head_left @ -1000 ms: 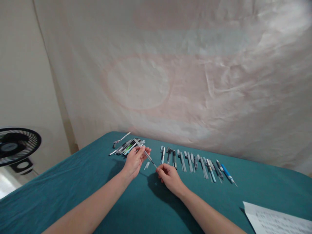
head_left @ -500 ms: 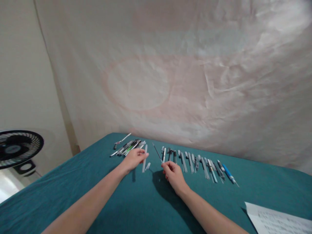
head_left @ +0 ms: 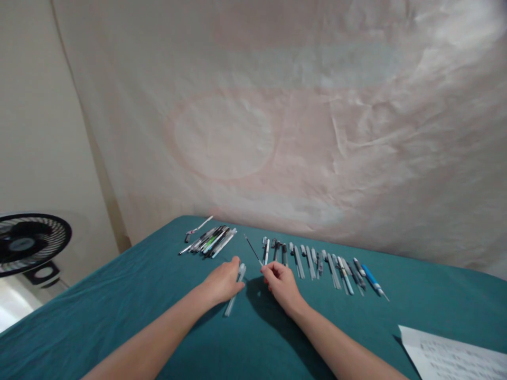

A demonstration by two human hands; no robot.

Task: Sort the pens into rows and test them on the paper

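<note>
My right hand (head_left: 282,285) pinches a thin dark pen refill (head_left: 253,250) near its lower end. The refill slants up and to the left, above the cloth. My left hand (head_left: 224,279) is low over the table, fingers curled around a clear pen barrel (head_left: 230,304). The barrel's lower end sticks out below the thumb. A clear cap (head_left: 242,270) shows at the fingertips, by the barrel's upper part; whether the two are joined I cannot tell.
A pile of pens (head_left: 209,241) lies at the back left, with a white-tipped thin piece (head_left: 204,224) behind it. Several taken-apart pens form a row on the right, ending with a blue pen (head_left: 372,281). Written paper (head_left: 451,356) lies front right; a fan (head_left: 34,244) stands left.
My left hand has moved nearer to me with the clear barrel, down to where the loose cap lay. The right hand, with the refill, has hardly moved.
</note>
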